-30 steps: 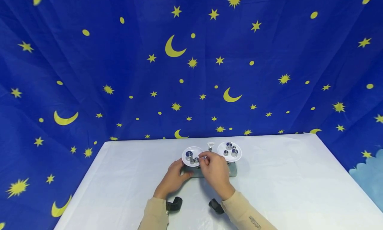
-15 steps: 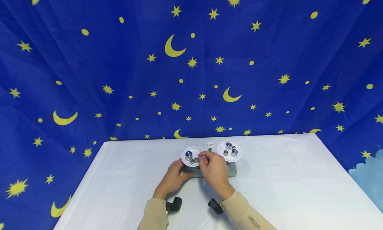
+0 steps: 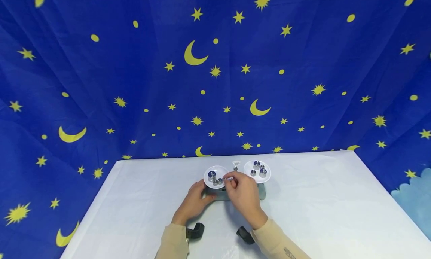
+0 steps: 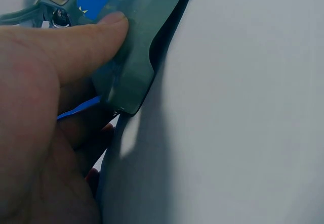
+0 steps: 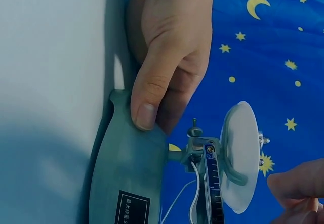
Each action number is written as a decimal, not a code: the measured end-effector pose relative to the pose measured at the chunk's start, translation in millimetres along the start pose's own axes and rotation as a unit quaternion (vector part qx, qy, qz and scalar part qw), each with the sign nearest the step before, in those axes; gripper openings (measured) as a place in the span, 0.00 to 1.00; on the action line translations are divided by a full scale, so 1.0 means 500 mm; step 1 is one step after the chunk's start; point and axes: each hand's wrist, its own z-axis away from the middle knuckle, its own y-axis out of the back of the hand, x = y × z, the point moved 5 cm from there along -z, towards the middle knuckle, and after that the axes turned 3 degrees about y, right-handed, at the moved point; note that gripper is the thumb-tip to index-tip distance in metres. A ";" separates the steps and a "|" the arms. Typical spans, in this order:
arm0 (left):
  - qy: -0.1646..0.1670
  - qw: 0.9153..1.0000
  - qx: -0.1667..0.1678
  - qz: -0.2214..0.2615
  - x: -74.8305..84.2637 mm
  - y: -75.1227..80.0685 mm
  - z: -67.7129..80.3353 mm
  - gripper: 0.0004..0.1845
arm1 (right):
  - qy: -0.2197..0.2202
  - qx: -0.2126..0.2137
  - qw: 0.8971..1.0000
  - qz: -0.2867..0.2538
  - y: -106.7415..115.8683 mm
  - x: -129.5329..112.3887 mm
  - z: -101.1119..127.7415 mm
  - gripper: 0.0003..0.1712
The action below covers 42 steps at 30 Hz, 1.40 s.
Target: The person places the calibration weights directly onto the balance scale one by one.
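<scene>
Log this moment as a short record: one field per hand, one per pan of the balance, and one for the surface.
left hand: grips the grey base of the balance, thumb on top
right hand: fingertips pinched at the edge of the left pan; what they pinch is too small to tell
left pan: white, holds three metal weights
right pan: white, holds four metal weights
table: white cover
</scene>
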 end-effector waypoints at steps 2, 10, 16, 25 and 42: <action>0.002 1.000 0.001 0.000 0.001 0.001 0.000 0.33 | -0.002 -0.003 1.000 -0.004 0.002 0.000 0.001 0.05; 0.015 1.000 -0.003 0.000 0.000 0.002 0.003 0.34 | -0.005 -0.020 0.999 -0.024 0.012 0.004 0.010 0.06; 0.014 1.000 -0.005 -0.005 0.002 0.001 0.001 0.34 | 0.002 -0.017 1.000 -0.025 0.021 0.005 0.018 0.06; 0.006 1.000 0.005 -0.007 -0.002 0.004 0.000 0.33 | 0.014 -0.022 0.998 -0.049 0.043 0.008 0.027 0.07; 0.029 0.999 0.001 0.035 -0.009 0.022 0.011 0.33 | 0.017 -0.032 0.999 -0.035 0.107 0.047 0.055 0.09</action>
